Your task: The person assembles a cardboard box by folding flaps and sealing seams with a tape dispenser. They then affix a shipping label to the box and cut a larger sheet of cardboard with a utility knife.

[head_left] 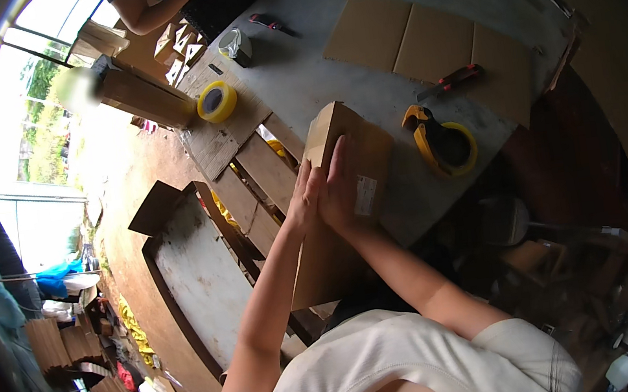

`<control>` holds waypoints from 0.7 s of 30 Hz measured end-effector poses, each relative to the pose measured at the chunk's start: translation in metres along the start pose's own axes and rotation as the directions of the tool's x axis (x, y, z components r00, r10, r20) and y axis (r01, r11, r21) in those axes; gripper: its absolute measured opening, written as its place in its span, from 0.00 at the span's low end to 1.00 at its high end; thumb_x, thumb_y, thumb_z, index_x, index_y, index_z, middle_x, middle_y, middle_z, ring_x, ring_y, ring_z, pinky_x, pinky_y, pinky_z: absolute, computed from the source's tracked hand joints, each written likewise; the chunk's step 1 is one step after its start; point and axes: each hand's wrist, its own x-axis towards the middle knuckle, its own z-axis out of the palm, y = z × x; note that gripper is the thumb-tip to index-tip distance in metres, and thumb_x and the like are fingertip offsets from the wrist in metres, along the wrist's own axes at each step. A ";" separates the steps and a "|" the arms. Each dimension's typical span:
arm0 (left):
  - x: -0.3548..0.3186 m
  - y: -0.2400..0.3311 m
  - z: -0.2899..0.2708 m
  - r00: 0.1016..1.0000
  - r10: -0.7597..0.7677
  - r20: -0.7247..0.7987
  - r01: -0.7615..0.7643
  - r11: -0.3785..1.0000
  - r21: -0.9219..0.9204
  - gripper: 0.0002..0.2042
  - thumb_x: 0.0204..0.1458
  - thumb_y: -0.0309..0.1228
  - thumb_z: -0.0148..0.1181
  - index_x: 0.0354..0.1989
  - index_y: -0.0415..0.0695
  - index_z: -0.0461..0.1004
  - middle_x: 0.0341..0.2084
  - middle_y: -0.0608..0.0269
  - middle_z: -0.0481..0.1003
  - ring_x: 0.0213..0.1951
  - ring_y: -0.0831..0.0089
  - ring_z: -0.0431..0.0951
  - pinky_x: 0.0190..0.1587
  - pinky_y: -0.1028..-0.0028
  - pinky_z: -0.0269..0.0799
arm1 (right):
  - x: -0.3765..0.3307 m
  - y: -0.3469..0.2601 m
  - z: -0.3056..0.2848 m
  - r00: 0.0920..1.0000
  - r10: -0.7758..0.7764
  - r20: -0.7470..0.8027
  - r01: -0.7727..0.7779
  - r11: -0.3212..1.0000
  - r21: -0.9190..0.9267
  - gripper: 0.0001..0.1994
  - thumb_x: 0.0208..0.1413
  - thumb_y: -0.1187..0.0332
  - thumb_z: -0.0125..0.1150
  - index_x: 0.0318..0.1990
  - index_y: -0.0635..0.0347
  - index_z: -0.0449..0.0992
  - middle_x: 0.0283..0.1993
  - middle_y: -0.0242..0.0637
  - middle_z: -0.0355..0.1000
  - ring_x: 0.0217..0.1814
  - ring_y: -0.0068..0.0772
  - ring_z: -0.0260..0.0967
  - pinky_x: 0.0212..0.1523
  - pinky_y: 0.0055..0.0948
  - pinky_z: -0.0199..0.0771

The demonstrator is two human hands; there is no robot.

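A long brown cardboard box (373,148) with a white label lies in front of me, slanting from the table's edge toward my body. My left hand (304,199) rests on it with straight fingers close together. Beside it, almost touching, my right hand (338,190) lies flat along the upper face, fingers stretched out. Neither hand is wrapped around anything. To the right of the box, a yellow-and-black tape dispenser (427,137) lies on the table. Beyond it is a red-and-black utility knife (460,77), partly over a flat cardboard sheet (419,30).
The grey tabletop (304,62) also bears a second knife (271,24) and a whitish tape roll (236,47). A yellow tape roll (217,102) stands near a tall carton (146,95). Wooden slats (267,172) adjoin the table. Across it, another person's arm (166,7) shows.
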 end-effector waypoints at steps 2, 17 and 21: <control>0.000 0.003 0.002 1.000 -0.003 -0.006 0.003 1.000 0.025 0.37 0.54 0.54 0.38 0.63 0.37 0.41 0.63 0.53 0.43 0.65 0.64 0.41 0.62 0.72 0.39 | 0.002 0.012 0.000 0.998 0.070 -0.012 -0.068 0.990 0.120 0.33 0.55 0.56 0.42 0.60 0.73 0.45 0.64 0.59 0.41 0.67 0.54 0.37 0.65 0.40 0.36; 0.003 0.015 0.006 0.997 0.074 -0.002 -0.073 0.980 -0.185 0.35 0.52 0.43 0.53 0.62 0.38 0.45 0.57 0.57 0.56 0.58 0.69 0.56 0.57 0.75 0.52 | -0.035 -0.015 -0.049 0.925 -0.244 0.290 0.164 0.947 0.275 0.28 0.57 0.65 0.42 0.62 0.69 0.45 0.65 0.54 0.41 0.68 0.51 0.38 0.64 0.38 0.40; 0.001 0.010 0.006 0.997 0.073 0.025 -0.057 0.917 -0.394 0.33 0.53 0.41 0.52 0.62 0.38 0.46 0.56 0.59 0.57 0.56 0.71 0.58 0.56 0.76 0.54 | -0.038 -0.009 -0.079 0.879 -0.299 0.371 0.141 0.907 0.397 0.27 0.57 0.67 0.42 0.62 0.69 0.44 0.66 0.54 0.41 0.68 0.50 0.39 0.64 0.36 0.40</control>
